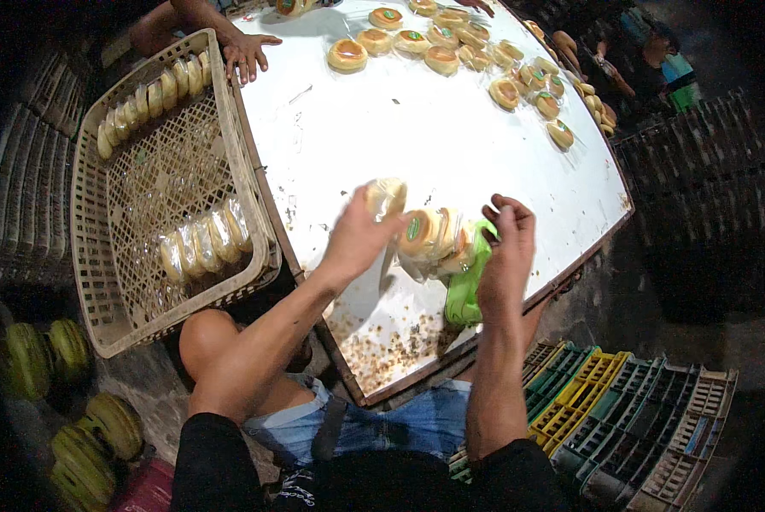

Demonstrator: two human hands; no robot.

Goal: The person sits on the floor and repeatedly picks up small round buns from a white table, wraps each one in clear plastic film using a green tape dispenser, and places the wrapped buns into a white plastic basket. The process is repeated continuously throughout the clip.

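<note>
My left hand (362, 237) grips a round bun in clear plastic wrap (386, 197), raised over the white tabletop (376, 134). Right beside it, several wrapped buns (426, 232) lean in a cluster, the front one with a green label. My right hand (509, 240) is at the cluster's right side, fingers curled and slightly blurred. Against that hand stands a bright green plastic device (464, 297), perhaps a tape dispenser, partly covered by the hand and the buns. Whether the right fingers pinch anything is hidden.
A beige plastic crate (219, 291) at the left holds two rows of wrapped buns (155, 96). Another person's hand (248, 56) touches its far corner. More wrapped buns (443, 57) lie along the table's far side. Stacked crates (619, 416) stand at lower right.
</note>
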